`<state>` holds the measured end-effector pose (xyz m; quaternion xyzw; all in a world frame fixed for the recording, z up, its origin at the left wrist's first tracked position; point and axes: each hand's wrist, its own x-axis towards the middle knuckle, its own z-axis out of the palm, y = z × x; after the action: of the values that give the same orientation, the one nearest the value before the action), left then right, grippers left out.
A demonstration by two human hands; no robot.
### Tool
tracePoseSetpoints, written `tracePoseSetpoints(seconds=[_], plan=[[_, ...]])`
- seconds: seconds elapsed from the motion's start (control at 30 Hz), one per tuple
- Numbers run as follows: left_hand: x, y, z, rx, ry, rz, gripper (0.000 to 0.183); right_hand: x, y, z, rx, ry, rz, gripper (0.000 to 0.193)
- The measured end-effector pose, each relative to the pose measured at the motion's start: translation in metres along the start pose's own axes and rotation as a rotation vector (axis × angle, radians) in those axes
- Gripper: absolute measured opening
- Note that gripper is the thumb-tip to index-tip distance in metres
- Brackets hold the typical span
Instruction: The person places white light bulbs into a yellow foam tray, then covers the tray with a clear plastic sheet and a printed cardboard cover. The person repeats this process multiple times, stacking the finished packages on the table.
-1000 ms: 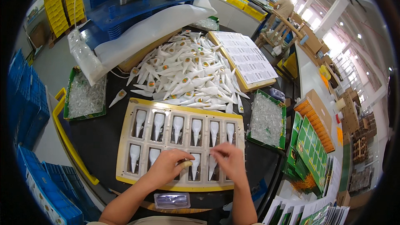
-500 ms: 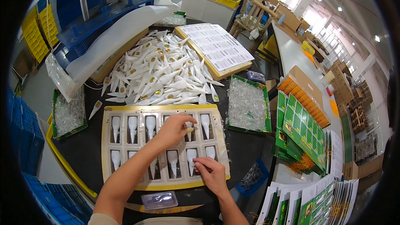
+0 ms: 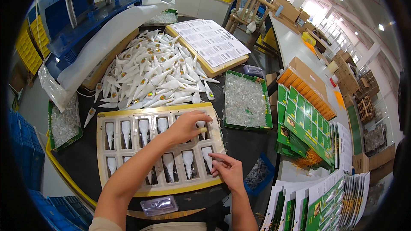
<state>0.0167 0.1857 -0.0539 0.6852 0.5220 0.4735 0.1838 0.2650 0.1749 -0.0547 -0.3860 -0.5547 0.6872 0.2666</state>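
Observation:
A white moulded tray (image 3: 160, 187) with yellow edges lies before me, its two rows of slots holding white tapered pieces (image 3: 187, 162). My left hand (image 3: 186, 127) reaches over the upper row, index finger and thumb apart at the piece in the rightmost slot; it hides a neighbouring slot. At the right end of the lower row, my right hand (image 3: 227, 172) touches the edge of another white tapered piece (image 3: 207, 156), its fingers slightly bent and apart. My left forearm covers part of the lower row. Beyond the tray is a heap of similar pieces (image 3: 150, 75), some with coloured oval stickers.
Green-edged boxes of clear plastic parts stand left (image 3: 64, 122) and right (image 3: 246, 98). A printed sheet (image 3: 209, 42) covers a yellow-edged board behind. Green cards (image 3: 310, 126) are stacked at right. A clear plastic case (image 3: 159, 205) lies in front. A blue press (image 3: 77, 34) stands back left.
Both hands have shifted one slot to the right along their rows, to the rightmost pieces. My right fingers have spread apart. The whole view has shifted slightly, too.

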Motion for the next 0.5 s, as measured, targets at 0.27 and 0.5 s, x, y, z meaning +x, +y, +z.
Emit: tracePoseSetpoints(seconds=[0.27,0.5], plan=[[-0.143,0.109,-0.028,0.038,0.056,-0.416,0.016,-0.014,0.005,-0.014,-0.417,0.245,-0.342,0.018],[-0.257,0.173,0.009,0.448,0.179,-0.252,0.036,-0.038,-0.014,0.039,-0.864,0.126,-0.64,0.012]])
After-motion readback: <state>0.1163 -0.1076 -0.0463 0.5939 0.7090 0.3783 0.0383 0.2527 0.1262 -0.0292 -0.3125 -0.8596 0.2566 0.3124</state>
